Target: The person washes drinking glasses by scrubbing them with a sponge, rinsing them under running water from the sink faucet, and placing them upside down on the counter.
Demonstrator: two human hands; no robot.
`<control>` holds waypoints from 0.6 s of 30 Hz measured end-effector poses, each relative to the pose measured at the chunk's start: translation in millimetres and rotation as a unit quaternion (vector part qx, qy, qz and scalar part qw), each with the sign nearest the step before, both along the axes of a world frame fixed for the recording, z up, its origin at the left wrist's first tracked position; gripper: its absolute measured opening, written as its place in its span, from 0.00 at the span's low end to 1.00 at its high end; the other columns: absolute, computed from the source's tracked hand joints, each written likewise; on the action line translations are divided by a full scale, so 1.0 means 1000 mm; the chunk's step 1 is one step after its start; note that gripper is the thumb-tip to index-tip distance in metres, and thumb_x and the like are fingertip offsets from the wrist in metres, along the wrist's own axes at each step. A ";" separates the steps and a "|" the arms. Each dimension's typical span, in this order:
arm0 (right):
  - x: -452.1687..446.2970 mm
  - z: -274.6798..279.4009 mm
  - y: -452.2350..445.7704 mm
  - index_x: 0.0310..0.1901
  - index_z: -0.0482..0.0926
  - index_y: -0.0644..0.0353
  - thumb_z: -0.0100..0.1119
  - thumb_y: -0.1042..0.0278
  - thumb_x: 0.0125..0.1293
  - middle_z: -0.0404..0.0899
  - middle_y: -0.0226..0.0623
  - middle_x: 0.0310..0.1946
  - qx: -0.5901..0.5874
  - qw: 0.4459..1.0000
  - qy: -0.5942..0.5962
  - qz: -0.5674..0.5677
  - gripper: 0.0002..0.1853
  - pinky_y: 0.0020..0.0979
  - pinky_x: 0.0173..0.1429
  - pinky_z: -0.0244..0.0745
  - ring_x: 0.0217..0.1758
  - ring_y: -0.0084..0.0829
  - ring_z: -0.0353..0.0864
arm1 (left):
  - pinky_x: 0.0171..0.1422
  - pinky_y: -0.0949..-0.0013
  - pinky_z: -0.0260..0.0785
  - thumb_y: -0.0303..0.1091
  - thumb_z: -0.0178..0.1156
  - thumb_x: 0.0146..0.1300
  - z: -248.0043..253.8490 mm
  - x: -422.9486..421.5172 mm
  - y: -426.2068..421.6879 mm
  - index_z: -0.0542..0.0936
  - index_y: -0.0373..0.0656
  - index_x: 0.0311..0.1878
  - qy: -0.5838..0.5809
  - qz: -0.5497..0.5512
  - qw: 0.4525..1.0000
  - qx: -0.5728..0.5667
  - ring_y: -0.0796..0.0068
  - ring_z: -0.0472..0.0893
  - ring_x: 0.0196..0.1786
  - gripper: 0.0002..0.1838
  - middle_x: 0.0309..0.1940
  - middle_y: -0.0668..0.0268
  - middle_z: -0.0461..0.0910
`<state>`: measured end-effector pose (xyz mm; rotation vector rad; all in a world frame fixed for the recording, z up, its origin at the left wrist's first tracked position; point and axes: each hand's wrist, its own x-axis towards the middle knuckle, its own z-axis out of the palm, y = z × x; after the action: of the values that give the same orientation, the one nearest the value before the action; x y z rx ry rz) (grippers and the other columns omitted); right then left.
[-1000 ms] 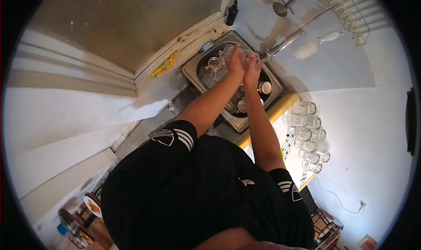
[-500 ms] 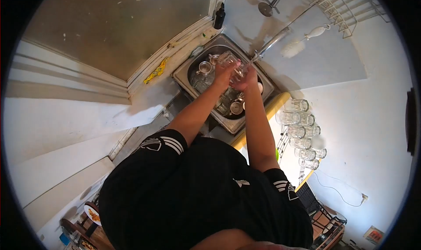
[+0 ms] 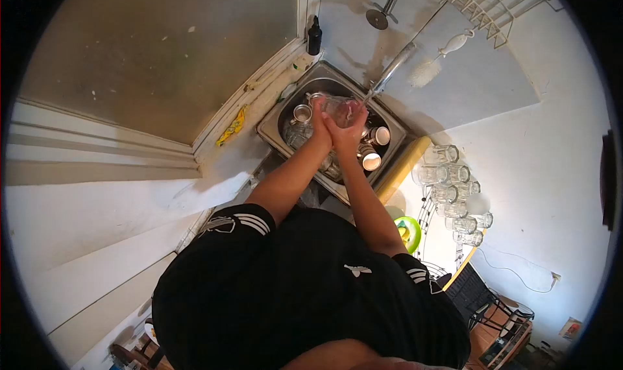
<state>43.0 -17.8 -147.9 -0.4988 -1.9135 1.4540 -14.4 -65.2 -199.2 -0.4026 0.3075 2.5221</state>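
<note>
Over the sink (image 3: 271,131), my left hand (image 3: 322,125) and my right hand (image 3: 348,131) are close together, with a clear drinking glass (image 3: 333,105) held between them. The fingers of my right hand look pink through the glass at its right side. The tap (image 3: 389,75) reaches down from the wall just beyond my hands. In the basin, metal-looking cups (image 3: 302,114) stand to the left of my hands. Brown-and-white mugs (image 3: 370,161) lie to the right, and more glassware (image 3: 297,135) sits under my left wrist, partly hidden.
Several clear glasses (image 3: 444,193) stand on the counter at right, near a green bowl (image 3: 413,235). A dark bottle (image 3: 315,36) and a yellow cloth (image 3: 232,126) are by the window. A brush (image 3: 426,73), pizza cutter (image 3: 377,18) and wire rack (image 3: 483,10) hang on the wall.
My hands have come closer together around the glass, and my right forearm has shifted left. The mugs at the basin's right and the green bowl now show more.
</note>
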 end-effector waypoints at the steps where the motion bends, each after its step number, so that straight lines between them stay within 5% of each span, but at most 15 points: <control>1: -0.001 0.001 0.003 0.63 0.59 0.65 0.79 0.61 0.43 0.71 0.45 0.55 -0.002 1.000 0.002 -0.002 0.48 0.34 0.63 0.66 0.58 0.37 0.72 | 0.65 0.56 0.66 0.59 0.54 0.62 -0.022 -0.005 0.001 0.66 0.49 0.63 0.048 -0.060 0.997 0.011 0.59 0.77 0.56 0.33 0.55 0.59 0.74; 4: -0.002 0.003 0.018 0.59 0.62 0.63 0.79 0.60 0.40 0.72 0.44 0.54 -0.063 0.996 0.058 0.012 0.46 0.35 0.62 0.68 0.59 0.38 0.73 | 0.65 0.59 0.67 0.57 0.61 0.58 0.046 0.013 0.000 0.70 0.47 0.58 -0.072 -0.162 0.984 0.002 0.60 0.76 0.57 0.32 0.54 0.61 0.72; 8: 0.007 0.029 0.031 0.58 0.64 0.63 0.78 0.63 0.39 0.75 0.46 0.51 0.089 0.995 0.007 -0.039 0.44 0.36 0.58 0.72 0.56 0.41 0.77 | 0.66 0.52 0.64 0.58 0.59 0.59 -0.020 0.001 0.003 0.67 0.45 0.62 0.061 -0.170 0.979 -0.093 0.59 0.72 0.60 0.35 0.57 0.59 0.70; 10: 0.014 0.041 0.035 0.59 0.63 0.65 0.78 0.64 0.42 0.75 0.46 0.52 0.074 0.995 -0.063 0.011 0.43 0.35 0.59 0.72 0.57 0.38 0.76 | 0.66 0.45 0.62 0.56 0.58 0.60 -0.012 0.001 -0.008 0.62 0.46 0.66 -0.093 -0.187 0.947 -0.245 0.57 0.68 0.62 0.37 0.62 0.58 0.64; 15: 0.010 0.040 0.036 0.59 0.63 0.67 0.79 0.61 0.40 0.78 0.49 0.48 0.103 0.995 0.000 0.003 0.46 0.37 0.57 0.73 0.52 0.42 0.80 | 0.67 0.42 0.60 0.54 0.58 0.61 -0.035 -0.001 -0.021 0.60 0.47 0.67 -0.114 -0.157 0.950 -0.245 0.56 0.66 0.63 0.36 0.65 0.57 0.59; 18: 0.015 0.045 0.032 0.57 0.65 0.65 0.78 0.63 0.38 0.78 0.52 0.44 0.136 0.987 -0.081 0.023 0.43 0.41 0.52 0.76 0.47 0.49 0.80 | 0.68 0.44 0.60 0.53 0.56 0.63 -0.047 0.009 -0.027 0.60 0.47 0.67 -0.115 -0.167 0.944 -0.259 0.56 0.65 0.65 0.34 0.66 0.57 0.60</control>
<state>57.6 14.5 -102.4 -0.4578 -2.2234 1.1851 -5.3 -91.8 -245.9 -0.7691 0.8751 2.0147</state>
